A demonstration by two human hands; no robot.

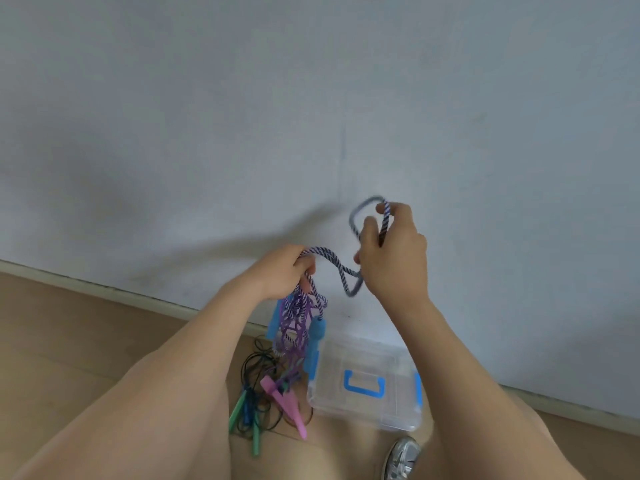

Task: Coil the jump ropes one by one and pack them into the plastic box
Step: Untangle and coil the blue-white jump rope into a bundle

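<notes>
L hand point(280, 271) grips hanging coils of striped rope point(332, 263), R hand point(391, 251) pinches its loose loop just rightward, slack running across btwn them; box point(363, 386) on floor point(104, 341) directly below, lid apparently closed.

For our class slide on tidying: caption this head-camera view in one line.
Left hand and right hand coil a striped jump rope above a plastic box; more ropes lie beside it.

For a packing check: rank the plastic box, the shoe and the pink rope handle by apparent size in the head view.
1. plastic box
2. shoe, only partly visible
3. pink rope handle, long but much thinner
</notes>
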